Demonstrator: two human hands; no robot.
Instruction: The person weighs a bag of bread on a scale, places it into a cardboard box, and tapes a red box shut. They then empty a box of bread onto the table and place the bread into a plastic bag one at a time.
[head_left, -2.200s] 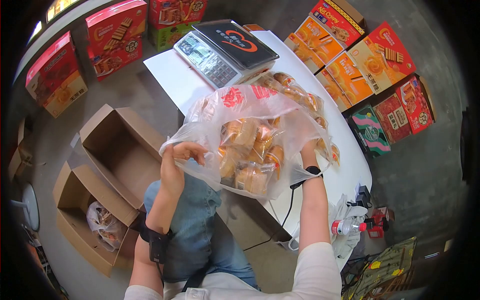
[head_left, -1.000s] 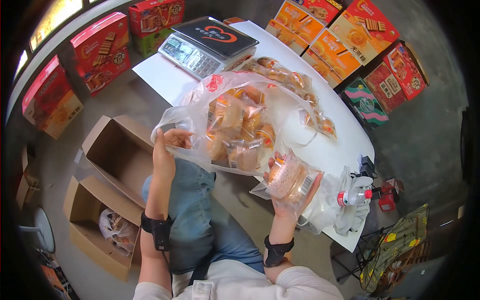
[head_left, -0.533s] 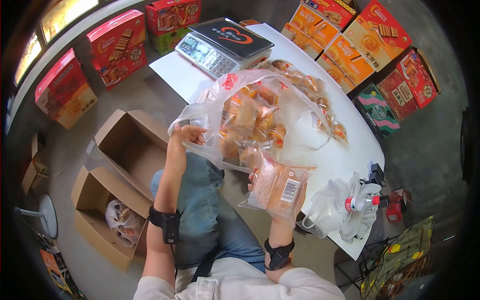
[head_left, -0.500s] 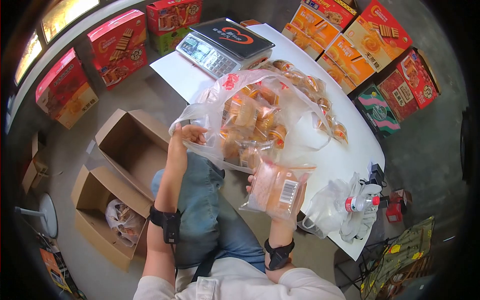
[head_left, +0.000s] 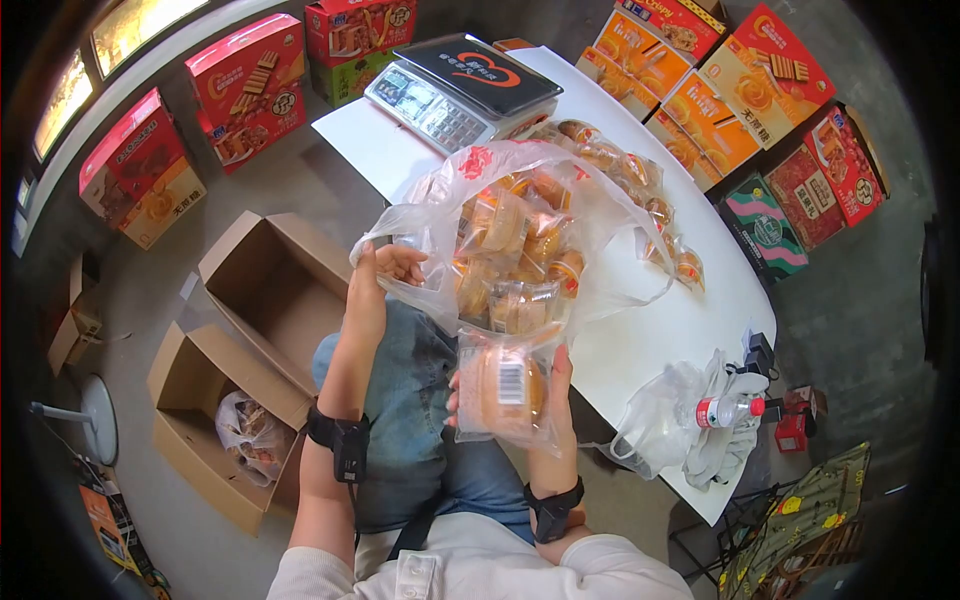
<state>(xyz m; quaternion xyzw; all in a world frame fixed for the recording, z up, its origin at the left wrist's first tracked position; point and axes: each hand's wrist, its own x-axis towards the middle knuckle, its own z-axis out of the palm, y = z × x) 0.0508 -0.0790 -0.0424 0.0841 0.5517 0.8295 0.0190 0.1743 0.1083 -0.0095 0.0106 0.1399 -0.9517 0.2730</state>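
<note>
My left hand (head_left: pixel 380 280) is closed on the left edge of a thin white plastic bag (head_left: pixel 432 210), which spreads open at the near edge of the table. Inside the bag lie several packaged buns (head_left: pixel 497 225) in clear wrappers. In front of the bag, over my lap, my right hand (head_left: pixel 557 440) is closed around a clear-wrapped bread (head_left: pixel 512 385). A white barcode label faces up on that pack, and some of the fingers are hidden beneath it.
A digital scale (head_left: pixel 440 105) stands at the back of the white table (head_left: pixel 600 365). More wrapped buns (head_left: pixel 650 205) lie behind the bag. On the right are a plastic bottle (head_left: pixel 728 410) and crumpled bags. Open cardboard boxes (head_left: pixel 222 440) sit on the floor at left.
My right hand has moved left with the wrapped bread and turned it, so the barcode label now sits more upright. My left hand keeps its hold on the bag. The view has shifted slightly.
</note>
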